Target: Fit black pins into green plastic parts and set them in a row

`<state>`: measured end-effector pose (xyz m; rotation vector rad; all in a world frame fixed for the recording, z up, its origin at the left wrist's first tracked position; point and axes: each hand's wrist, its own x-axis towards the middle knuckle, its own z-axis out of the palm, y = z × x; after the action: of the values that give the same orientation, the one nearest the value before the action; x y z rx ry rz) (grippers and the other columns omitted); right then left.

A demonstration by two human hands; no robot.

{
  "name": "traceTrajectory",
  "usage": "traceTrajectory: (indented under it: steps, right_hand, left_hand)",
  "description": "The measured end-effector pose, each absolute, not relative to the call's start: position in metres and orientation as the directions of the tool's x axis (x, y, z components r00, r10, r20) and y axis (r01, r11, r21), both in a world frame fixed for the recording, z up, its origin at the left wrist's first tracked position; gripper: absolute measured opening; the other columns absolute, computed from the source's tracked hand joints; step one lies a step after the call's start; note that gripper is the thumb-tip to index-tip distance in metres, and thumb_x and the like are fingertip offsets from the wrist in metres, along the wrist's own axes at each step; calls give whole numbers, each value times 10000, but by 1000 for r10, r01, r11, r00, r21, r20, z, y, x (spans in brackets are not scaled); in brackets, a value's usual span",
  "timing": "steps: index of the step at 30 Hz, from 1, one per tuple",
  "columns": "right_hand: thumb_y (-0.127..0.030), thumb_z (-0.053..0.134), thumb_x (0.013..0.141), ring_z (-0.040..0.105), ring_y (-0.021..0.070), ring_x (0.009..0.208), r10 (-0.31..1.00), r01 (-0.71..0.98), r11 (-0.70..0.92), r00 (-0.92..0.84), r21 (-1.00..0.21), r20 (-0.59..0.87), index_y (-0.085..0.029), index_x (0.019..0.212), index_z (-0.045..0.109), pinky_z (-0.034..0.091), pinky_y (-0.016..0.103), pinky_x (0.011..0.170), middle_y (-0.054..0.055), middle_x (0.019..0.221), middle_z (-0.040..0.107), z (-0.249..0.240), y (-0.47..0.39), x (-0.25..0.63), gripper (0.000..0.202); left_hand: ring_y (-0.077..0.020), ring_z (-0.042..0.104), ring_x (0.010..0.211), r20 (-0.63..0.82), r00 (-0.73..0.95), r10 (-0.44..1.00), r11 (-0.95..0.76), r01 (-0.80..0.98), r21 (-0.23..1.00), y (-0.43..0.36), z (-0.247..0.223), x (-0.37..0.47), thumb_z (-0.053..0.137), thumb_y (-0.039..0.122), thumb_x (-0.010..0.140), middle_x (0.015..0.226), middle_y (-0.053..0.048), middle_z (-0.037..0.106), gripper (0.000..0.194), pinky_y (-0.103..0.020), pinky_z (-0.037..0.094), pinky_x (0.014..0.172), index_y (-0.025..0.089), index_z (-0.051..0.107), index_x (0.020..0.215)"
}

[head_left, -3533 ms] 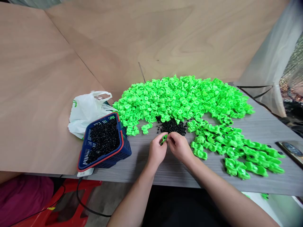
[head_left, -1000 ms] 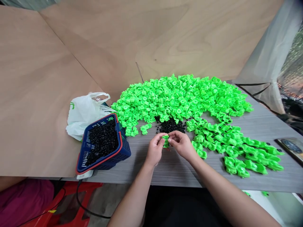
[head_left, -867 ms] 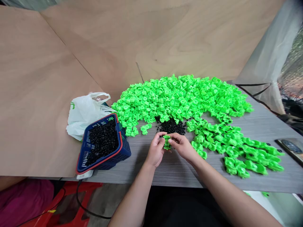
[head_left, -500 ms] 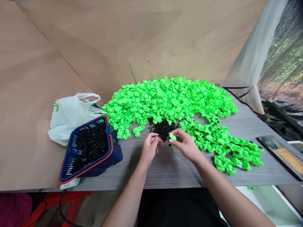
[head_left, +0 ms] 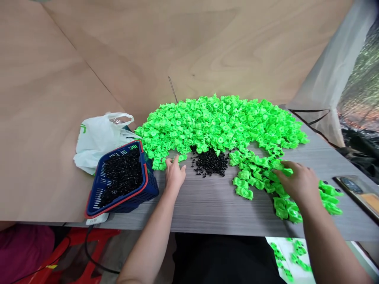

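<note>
My left hand (head_left: 175, 173) reaches to the front left edge of a large heap of bright green plastic pieces (head_left: 219, 122). Its thumb stands apart from the fingers, beside a loose green piece (head_left: 182, 157); nothing shows in its grasp. Over the nearer group of green pieces with black parts in them (head_left: 251, 173) is my right hand (head_left: 300, 183), thumb and fingers closed around a green plastic piece (head_left: 287, 171). Between the hands lies a pile of small black axle-like parts (head_left: 211, 162).
A blue basket with a red rim (head_left: 145, 173), filled with black parts, stands at the left before a white plastic bag (head_left: 94, 142). A phone (head_left: 357, 193) lies near the right edge. Below the table, more green pieces rest on a white surface (head_left: 287, 252).
My hands have parted from above the black pile. The left went left to the heap's edge; the right carried a green piece right, over the nearer group. The view has shifted slightly.
</note>
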<state>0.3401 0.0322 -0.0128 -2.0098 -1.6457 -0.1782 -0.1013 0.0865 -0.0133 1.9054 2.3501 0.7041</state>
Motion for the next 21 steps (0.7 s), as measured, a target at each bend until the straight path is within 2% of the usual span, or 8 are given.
traceTrajectory:
  steps: [3,6,8,11,14,18,21]
  right_hand:
    - [-423,645,816,608,347,887,856,939,-72,231,-337,462,-182,1101,693,396,465,761,190,989,692,-11,33,336,377]
    - [-381,587,865,600,312,953,785,907,-5,264,-421,560,-188,1106,675,420,443,836,141,1011,681,4,30,311,322]
    - [-362,579,884,612,274,939,800,857,118,217,-502,559,-200,1076,668,451,392,829,103,987,680,14,25,280,266]
    - [-279,539,912,632,228,931,896,744,345,-81,-572,436,-200,1083,661,474,328,830,87,1016,681,19,18,218,224]
    - [-211,548,897,641,209,919,926,730,377,-317,-570,206,-197,1144,641,471,285,815,78,1012,670,14,16,158,265]
    - [-218,601,875,646,230,934,932,801,341,-357,-493,64,-147,1184,583,467,290,805,115,1034,649,2,24,106,318]
    - [-210,572,899,658,234,884,944,855,300,-329,-423,5,-142,1098,592,472,299,755,125,1025,633,-4,31,92,211]
  left_hand:
    - [-288,610,1021,246,-264,933,173,925,338,90,-14,-102,692,327,806,1223,-156,455,548,-401,491,897,205,538,1317]
    - [-255,617,906,218,-273,937,197,927,318,91,-14,-106,678,322,816,1126,-133,502,322,-379,485,840,192,614,1103]
    - [-241,606,846,201,-275,940,208,931,300,91,-13,-107,666,310,822,1021,-106,532,185,-362,470,801,199,617,962]
    - [-237,593,823,212,-266,940,204,939,276,90,-13,-106,645,277,831,916,-81,561,93,-337,438,760,212,582,853]
    - [-234,596,840,223,-240,945,171,942,290,87,-13,-105,635,263,832,849,-62,587,107,-315,411,738,217,543,801]
    - [-214,596,767,171,-260,950,181,909,376,78,-10,-105,652,304,819,752,-20,587,154,-296,396,693,225,520,831]
    - [-180,588,706,175,-329,928,193,826,530,69,-10,-106,660,330,811,792,-6,595,249,-280,415,659,221,515,981]
